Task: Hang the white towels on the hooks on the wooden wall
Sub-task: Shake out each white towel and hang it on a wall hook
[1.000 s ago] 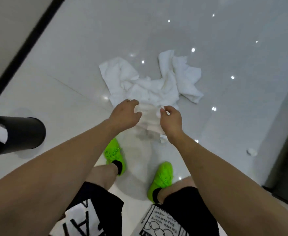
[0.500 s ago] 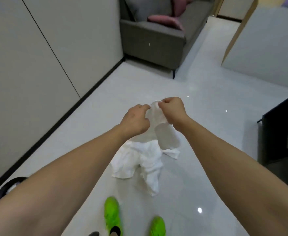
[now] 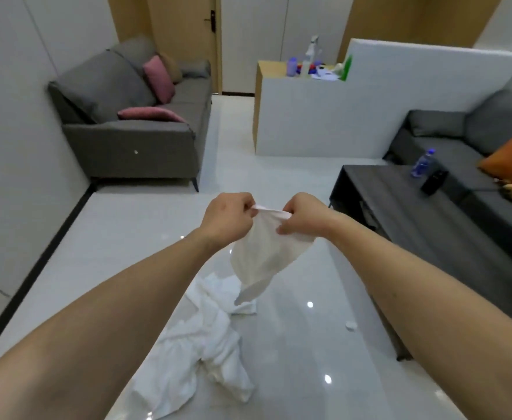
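A white towel [image 3: 264, 256] hangs in the air in front of me. My left hand [image 3: 227, 219] and my right hand [image 3: 301, 215] each pinch its top edge, a short strip of cloth stretched between them. Below, more white towels [image 3: 200, 350] lie crumpled in a heap on the glossy white floor. Wooden wall panels [image 3: 170, 22] stand at the far end of the room; I cannot make out any hooks on them.
A grey sofa [image 3: 133, 116] with pink cushions stands at the left wall. A dark low table [image 3: 415, 207] with a water bottle [image 3: 421, 163] is at the right, a second sofa behind it. A white partition [image 3: 339, 116] stands ahead.
I have risen from the floor heap, lifting one towel with both hands. My view swung up from the floor to the room. My hands have moved apart along the towel's edge.
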Demonstrator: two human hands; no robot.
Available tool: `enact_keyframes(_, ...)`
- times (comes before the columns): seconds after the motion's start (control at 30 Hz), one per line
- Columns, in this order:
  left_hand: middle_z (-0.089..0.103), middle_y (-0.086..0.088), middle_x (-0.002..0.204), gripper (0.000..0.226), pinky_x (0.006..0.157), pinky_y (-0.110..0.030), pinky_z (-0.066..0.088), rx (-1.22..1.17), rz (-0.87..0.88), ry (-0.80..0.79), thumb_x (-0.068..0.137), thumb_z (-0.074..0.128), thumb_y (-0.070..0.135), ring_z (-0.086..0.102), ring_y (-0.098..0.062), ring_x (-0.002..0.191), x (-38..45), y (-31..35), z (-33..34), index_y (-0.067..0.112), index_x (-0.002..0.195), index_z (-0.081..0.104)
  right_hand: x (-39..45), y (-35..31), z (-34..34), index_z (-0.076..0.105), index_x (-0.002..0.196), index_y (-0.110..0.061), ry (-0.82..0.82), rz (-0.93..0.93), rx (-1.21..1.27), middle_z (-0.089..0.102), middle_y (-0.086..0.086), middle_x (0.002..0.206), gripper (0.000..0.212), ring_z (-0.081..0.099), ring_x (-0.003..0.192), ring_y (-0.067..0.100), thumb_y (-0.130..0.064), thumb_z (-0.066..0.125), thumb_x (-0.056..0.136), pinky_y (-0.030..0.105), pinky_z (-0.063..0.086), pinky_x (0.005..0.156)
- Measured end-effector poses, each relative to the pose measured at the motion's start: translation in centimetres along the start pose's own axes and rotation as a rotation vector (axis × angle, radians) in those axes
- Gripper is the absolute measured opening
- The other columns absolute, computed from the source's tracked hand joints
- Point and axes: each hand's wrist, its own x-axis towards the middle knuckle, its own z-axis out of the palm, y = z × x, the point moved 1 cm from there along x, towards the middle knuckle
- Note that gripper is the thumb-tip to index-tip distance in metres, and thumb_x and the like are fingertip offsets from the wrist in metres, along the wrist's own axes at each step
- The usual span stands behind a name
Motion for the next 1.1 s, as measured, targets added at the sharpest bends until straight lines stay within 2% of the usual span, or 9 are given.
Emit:
enact_keyframes(0.1, 0.058, 0.011, 0.077, 0.015, 0.055, -0.024, 0.036, -0.028, 0.064, -0.05, 0.09, 0.05, 0.019, 0.053, -0.012, 0.073, 0.6, 3.6, 1.8, 0.03, 0.087, 0.061, -2.4, 4.4, -1.6, 0.069, 0.077, -0.015, 0.085, 0.102, -0.057, 0.064, -0.001, 0.074, 0.002, 0.062, 0.071, 0.017, -0.017, 0.069, 0.079, 0.023, 0.045, 0.055)
enact_keyframes(0.2, 0.06, 0.003, 0.085, 0.022, 0.058, -0.027, 0.043, -0.049, 0.081, -0.177, 0.087, 0.046, 0.011, 0.056, -0.019, 0.079, 1.1, 8.2, 3.7, 0.026, 0.086, 0.061, -4.9, 8.3, -4.0, 0.073, 0.079, -0.012, 0.29, 0.168, 0.083, 0.069, 0.005, 0.079, 0.014, 0.066, 0.08, 0.024, -0.012, 0.06, 0.081, 0.028, 0.049, 0.063)
enact_keyframes(0.37, 0.06, 0.002, 0.097, 0.02, 0.072, -0.031, 0.053, -0.164, 0.221, -0.467, 0.078, 0.062, 0.013, 0.058, -0.018, 0.089, 0.4, 18.8, 8.5, 0.027, 0.091, 0.058, -9.5, 13.7, -9.1, 0.074, 0.075, -0.019, 0.517, 0.134, 0.411, 0.072, -0.002, 0.074, 0.002, 0.068, 0.073, 0.013, -0.019, 0.073, 0.076, 0.024, 0.049, 0.056)
enact_keyframes(0.53, 0.065, 0.002, 0.097, 0.017, 0.074, -0.034, 0.054, -0.402, 0.267, -0.463, 0.081, 0.07, 0.024, 0.062, -0.017, 0.091, -0.3, 30.0, 14.6, 0.025, 0.097, 0.064, -14.9, 22.6, -14.3, 0.073, 0.078, -0.014, 0.598, 0.182, 0.551, 0.072, -0.001, 0.075, 0.013, 0.068, 0.07, 0.014, -0.023, 0.081, 0.072, 0.023, 0.047, 0.053)
enact_keyframes(0.6, 0.067, 0.002, 0.089, 0.004, 0.075, -0.036, 0.054, -0.392, 0.295, -0.445, 0.084, 0.066, 0.027, 0.064, -0.018, 0.088, -0.4, 34.2, 17.2, 0.025, 0.088, 0.068, -17.6, 26.6, -16.3, 0.071, 0.08, -0.007, 0.616, 0.207, 0.579, 0.07, 0.001, 0.072, 0.028, 0.065, 0.066, 0.013, -0.025, 0.087, 0.066, 0.026, 0.047, 0.055)
enact_keyframes(0.7, 0.068, 0.007, 0.078, 0.016, 0.067, -0.03, 0.052, -0.448, 0.254, -0.456, 0.085, 0.062, 0.035, 0.064, -0.015, 0.08, -0.5, 40.1, 20.8, 0.029, 0.074, 0.072, -21.6, 32.5, -19.1, 0.069, 0.087, -0.002, 0.641, 0.26, 0.619, 0.072, 0.008, 0.08, 0.041, 0.067, 0.071, 0.017, -0.027, 0.09, 0.063, 0.033, 0.052, 0.062)
enact_keyframes(0.87, 0.069, 0.003, 0.087, 0.021, 0.069, -0.03, 0.053, -0.504, 0.296, -0.518, 0.089, 0.056, 0.026, 0.066, -0.018, 0.088, -0.5, 49.2, 25.5, 0.029, 0.077, 0.072, -27.0, 41.0, -22.7, 0.074, 0.085, -0.015, 0.685, 0.333, 0.744, 0.075, 0.001, 0.082, 0.015, 0.072, 0.079, 0.017, -0.012, 0.084, 0.074, 0.026, 0.059, 0.063)
enact_keyframes(1.0, 0.067, 0.003, 0.102, 0.011, 0.08, -0.035, 0.056, -0.48, 0.448, -0.763, 0.089, 0.062, 0.03, 0.065, -0.017, 0.096, -1.4, 56.2, 29.1, 0.034, 0.096, 0.07, -29.6, 46.1, -24.6, 0.078, 0.086, -0.02, 0.821, 0.37, 0.76, 0.074, 0.008, 0.091, 0.003, 0.07, 0.089, 0.022, -0.019, 0.077, 0.083, 0.04, 0.057, 0.078)
enact_keyframes(1.1, 0.069, -0.001, 0.102, 0.015, 0.085, -0.04, 0.057, -0.509, 0.478, -0.764, 0.09, 0.059, 0.024, 0.066, -0.021, 0.098, -1.5, 60.6, 32.2, 0.027, 0.099, 0.071, -31.1, 49.7, -26.0, 0.077, 0.082, -0.022, 0.895, 0.399, 0.776, 0.076, 0.008, 0.09, 0.002, 0.071, 0.085, 0.02, -0.02, 0.077, 0.082, 0.04, 0.057, 0.077)
